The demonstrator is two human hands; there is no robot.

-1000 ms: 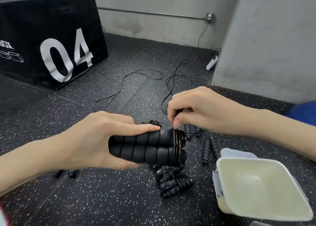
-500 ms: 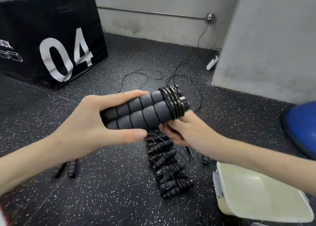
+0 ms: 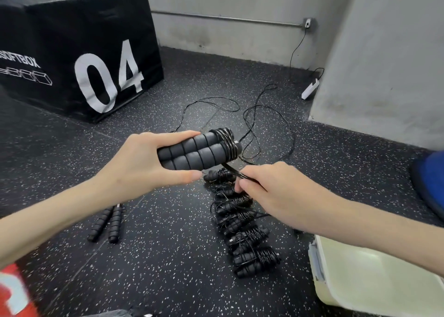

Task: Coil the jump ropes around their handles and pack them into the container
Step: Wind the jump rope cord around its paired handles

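The left hand (image 3: 141, 170) holds two black handles (image 3: 192, 152) side by side in a tight grip, up above the floor (image 3: 156, 256). The right hand (image 3: 271, 192) pinches the thin rope (image 3: 234, 171) just under them. Wrapped ropes (image 3: 245, 230) lie in a row beside the white container (image 3: 355, 283).

Open speckled floor (image 3: 168, 256) fills the lower middle of the frame, between two loose handles (image 3: 107, 223) at lower left and a row of coiled ropes (image 3: 245, 223) running down the centre. The container (image 3: 374, 278) blocks the lower right corner, its mouth partly crossed by the right forearm. Loose cord (image 3: 259, 115) sprawls across the floor above centre. A black box (image 3: 79, 50) walls off the upper left; a blue object (image 3: 430, 172), possibly a ball, closes the right edge.
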